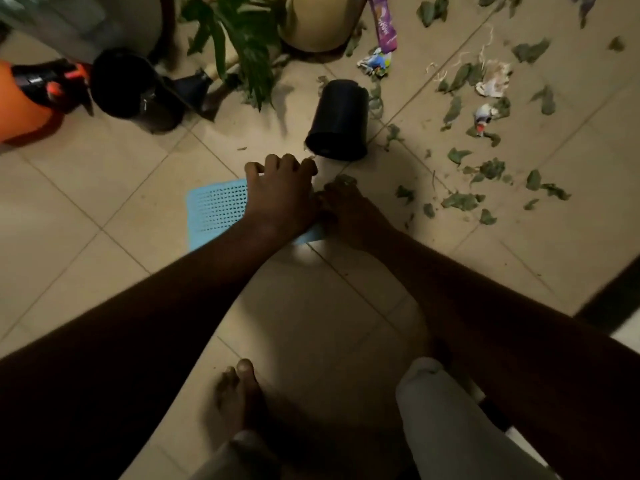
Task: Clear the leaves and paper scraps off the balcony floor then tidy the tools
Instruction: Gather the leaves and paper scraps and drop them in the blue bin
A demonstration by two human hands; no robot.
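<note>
Blue tray (214, 209) | left hand (280, 199) grip curled over its edge | right hand (349, 211) touches leaf (344, 180), grip unclear

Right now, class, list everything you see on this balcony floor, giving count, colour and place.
leaves: many, green, scattered right
scraps: about three, white and coloured, upper right
wrapper: one, purple, top
tipped pot: one, black, centre
second pot: one, black, upper left
sprayer: one, orange, far left
plant: one, green, top
cream pot: one, cream, top
mesh: one, blue, centre left
left hand: over mesh
right hand: beside it
foot: one, bare, bottom
</note>
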